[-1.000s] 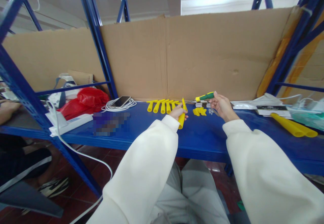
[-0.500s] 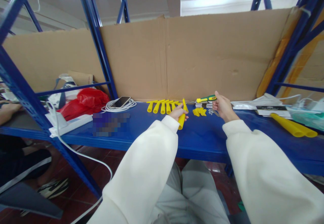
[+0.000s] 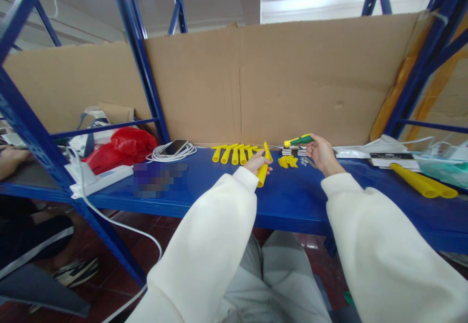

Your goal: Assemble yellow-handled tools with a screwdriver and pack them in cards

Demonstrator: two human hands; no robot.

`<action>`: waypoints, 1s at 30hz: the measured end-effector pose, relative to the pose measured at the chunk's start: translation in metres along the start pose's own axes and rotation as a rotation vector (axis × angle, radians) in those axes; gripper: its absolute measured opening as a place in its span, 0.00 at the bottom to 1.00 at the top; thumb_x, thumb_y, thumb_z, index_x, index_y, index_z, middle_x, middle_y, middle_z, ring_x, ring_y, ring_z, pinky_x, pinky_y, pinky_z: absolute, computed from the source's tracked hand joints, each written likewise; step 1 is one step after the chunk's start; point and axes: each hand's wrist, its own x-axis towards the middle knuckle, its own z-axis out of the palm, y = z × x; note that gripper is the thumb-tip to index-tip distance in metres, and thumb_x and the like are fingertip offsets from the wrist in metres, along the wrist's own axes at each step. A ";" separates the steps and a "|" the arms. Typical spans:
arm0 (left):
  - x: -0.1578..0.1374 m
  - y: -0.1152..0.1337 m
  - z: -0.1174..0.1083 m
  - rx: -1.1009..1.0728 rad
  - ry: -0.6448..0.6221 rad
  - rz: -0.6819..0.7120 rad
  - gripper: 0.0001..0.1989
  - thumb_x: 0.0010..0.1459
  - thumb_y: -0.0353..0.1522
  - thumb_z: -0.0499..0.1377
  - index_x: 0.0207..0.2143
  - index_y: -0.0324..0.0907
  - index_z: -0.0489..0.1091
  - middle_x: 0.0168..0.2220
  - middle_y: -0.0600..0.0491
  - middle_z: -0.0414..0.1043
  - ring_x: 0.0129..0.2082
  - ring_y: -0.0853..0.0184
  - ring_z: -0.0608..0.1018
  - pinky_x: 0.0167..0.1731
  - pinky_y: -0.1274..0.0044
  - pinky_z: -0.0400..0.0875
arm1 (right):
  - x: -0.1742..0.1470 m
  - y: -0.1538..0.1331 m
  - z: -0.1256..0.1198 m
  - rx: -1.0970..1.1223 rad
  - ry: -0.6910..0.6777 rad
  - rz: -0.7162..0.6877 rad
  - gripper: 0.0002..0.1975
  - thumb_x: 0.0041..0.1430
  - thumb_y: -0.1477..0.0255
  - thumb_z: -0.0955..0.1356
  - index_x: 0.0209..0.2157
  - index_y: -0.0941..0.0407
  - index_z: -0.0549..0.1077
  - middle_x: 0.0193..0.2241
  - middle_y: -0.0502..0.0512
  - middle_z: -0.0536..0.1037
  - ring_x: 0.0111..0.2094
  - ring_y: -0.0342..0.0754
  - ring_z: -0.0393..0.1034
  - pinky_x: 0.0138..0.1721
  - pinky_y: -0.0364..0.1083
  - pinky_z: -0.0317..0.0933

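Observation:
My left hand [image 3: 257, 162] is closed around a yellow plastic tube [image 3: 262, 174], which tilts with its wide open end toward me. In my right hand [image 3: 321, 153] is a screwdriver [image 3: 299, 140] with a green and yellow handle, its thin shaft pointing left at the upper part of the tube. Whether the tip touches the tube I cannot tell. Left of my left hand, several similar yellow tubes [image 3: 234, 156] lie in a row. Between my hands lie small flat yellow pieces [image 3: 287, 161] and a little pile of tiny metal parts [image 3: 304, 161], likely screws.
A cardboard sheet [image 3: 292, 79] walls off the back of the blue table [image 3: 219, 191]. Two yellow tubes [image 3: 420, 181] lie at the right. To the left are a phone [image 3: 175, 147] on a coiled white cable, a red bag [image 3: 126, 145] and a power strip [image 3: 109, 179]. Another person's hand [image 3: 12, 160] shows far left.
The screwdriver's handle has turned and tilted a little within my right hand, and the fingers have shifted slightly. My left hand and the yellow tube stay where they were.

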 end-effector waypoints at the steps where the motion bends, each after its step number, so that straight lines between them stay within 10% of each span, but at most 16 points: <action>1: 0.000 0.000 0.000 0.000 -0.003 0.001 0.43 0.55 0.19 0.54 0.69 0.53 0.47 0.42 0.50 0.71 0.17 0.77 0.69 0.16 0.84 0.65 | 0.001 0.000 0.000 0.000 0.001 0.016 0.16 0.53 0.67 0.71 0.22 0.54 0.60 0.12 0.42 0.61 0.11 0.35 0.50 0.09 0.36 0.45; 30: -0.001 0.000 -0.001 -0.005 0.033 -0.001 0.41 0.56 0.20 0.54 0.69 0.53 0.48 0.39 0.52 0.70 0.17 0.77 0.69 0.15 0.84 0.64 | 0.004 0.004 -0.005 -0.035 -0.108 -0.047 0.21 0.46 0.60 0.77 0.24 0.54 0.63 0.14 0.42 0.65 0.13 0.37 0.57 0.13 0.36 0.53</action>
